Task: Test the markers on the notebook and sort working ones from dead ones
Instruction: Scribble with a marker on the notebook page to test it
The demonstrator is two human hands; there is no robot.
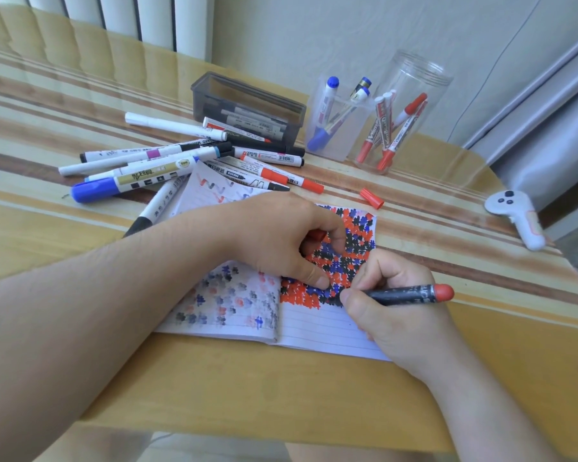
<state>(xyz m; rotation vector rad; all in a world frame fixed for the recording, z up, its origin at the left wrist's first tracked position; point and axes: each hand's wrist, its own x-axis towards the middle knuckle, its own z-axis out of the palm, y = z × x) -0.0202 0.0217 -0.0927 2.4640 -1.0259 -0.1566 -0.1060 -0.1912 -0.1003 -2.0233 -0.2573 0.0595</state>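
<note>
On the worktop [80, 228] the notebook [324, 331] lies open near the person, its page thick with red, blue and black test marks. A heap of markers [167, 161] far left looks unsorted; three containers [247, 105] beyond already hold some. Left hand [274, 238] pins the page, fingers curled round a red cap; right hand [391, 305] pinches a dark marker [411, 292], tip on paper

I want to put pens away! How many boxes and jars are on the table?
3: a dark box behind the pen pile, a clear tub with blue pens beside it, and a round jar with red pens, farthest right.
</note>
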